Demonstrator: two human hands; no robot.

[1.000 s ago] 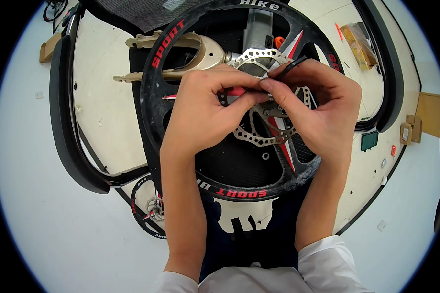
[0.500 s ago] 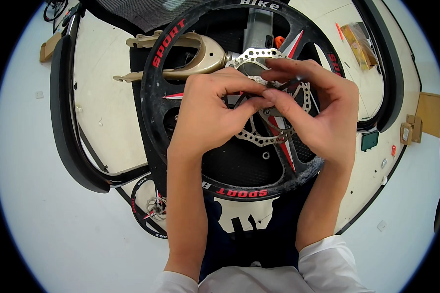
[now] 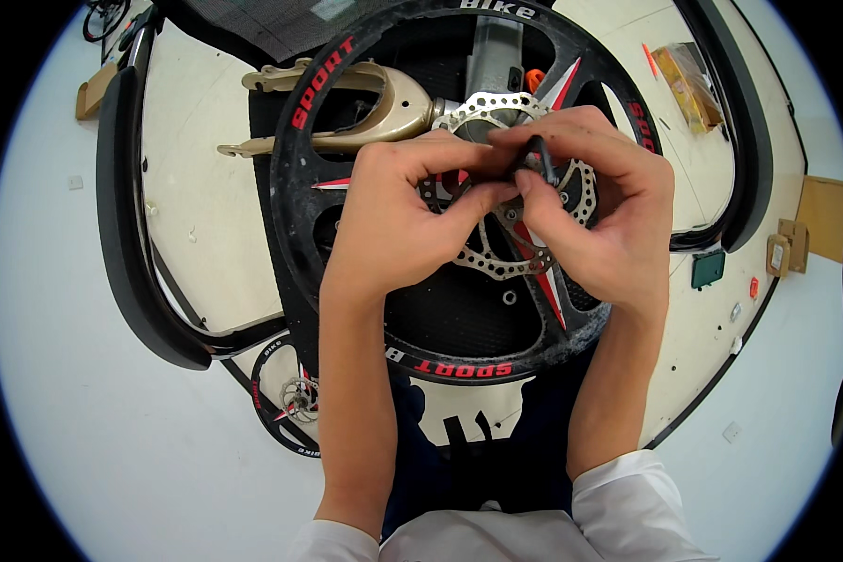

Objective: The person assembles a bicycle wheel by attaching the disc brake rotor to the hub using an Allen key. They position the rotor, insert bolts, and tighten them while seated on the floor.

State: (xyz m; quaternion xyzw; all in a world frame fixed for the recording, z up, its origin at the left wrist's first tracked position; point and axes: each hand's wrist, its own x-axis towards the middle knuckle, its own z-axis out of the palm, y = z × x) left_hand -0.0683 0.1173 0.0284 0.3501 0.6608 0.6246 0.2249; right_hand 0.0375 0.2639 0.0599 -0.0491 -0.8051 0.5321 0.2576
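A black spoked bicycle wheel with red and white accents lies flat before me. Over its hub is a perforated silver disc brake rotor. My left hand, thumb and fingers pinched together above the rotor, closes on something I cannot make out. Touching or nearly touching those fingertips, my right hand grips a small black part between thumb and curled fingers. Its exact kind is hidden by the fingers. A small nut lies inside the wheel, below the rotor.
Beside the wheel's upper left rests a gold bicycle fork. Black chair armrests flank the work. A second small wheel stands at lower left. On the right are a yellow package, a green case and cardboard boxes.
My right hand has shifted slightly left and its fingers have turned, bringing the black part upright into view. My left fingertips have drawn a little apart from the right thumb. The wheel stays put.
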